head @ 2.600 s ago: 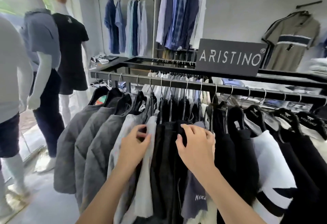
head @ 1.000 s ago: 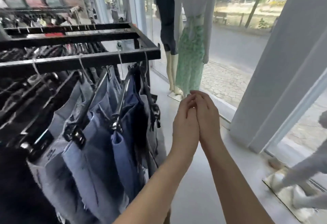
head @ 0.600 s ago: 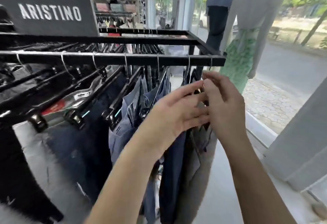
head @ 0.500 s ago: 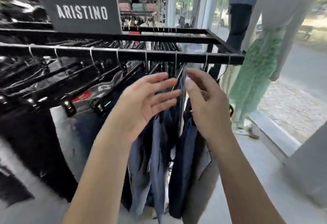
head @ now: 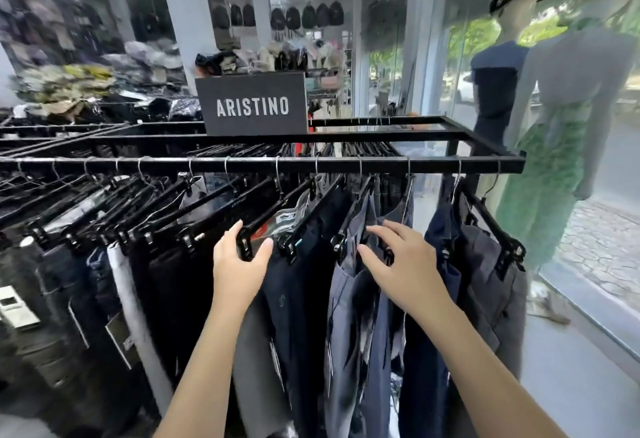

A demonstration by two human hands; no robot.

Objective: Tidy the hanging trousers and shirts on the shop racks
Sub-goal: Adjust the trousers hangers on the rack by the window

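A black metal clothes rack (head: 263,164) runs across the shop from the left edge to a corner on the right, near the window. Along its front rail hang trousers on black plastic clip hangers (head: 211,209) with wire hooks. At the left end of the rail the trousers are black and dark washed denim (head: 52,299), packed close, with pale paper tags too blurred to read. One hanger bar near the middle carries small white lettering that seems to read ARISTINO.

On top of the rack, toward the middle, stands a dark rectangular sign (head: 252,105) with ARISTINO in large white capitals.

The person's left hand (head: 239,261) reaches up from below, its thumb and fingers curled round the clip end of one hanger bar (head: 273,219), gripping it. Just right of it hang navy trousers (head: 298,306) beneath a white printed label with a red patch (head: 285,221), not legible.

The right hand (head: 401,257) is spread wide, fingers straight, resting on grey-blue trousers (head: 349,320) and holding nothing. Further right, at the rack's corner, hang dark grey trousers (head: 491,285).

Beyond the corner stand two mannequins (head: 498,70) at the window, one in a navy top and a hat, one in a green patterned skirt (head: 543,195).
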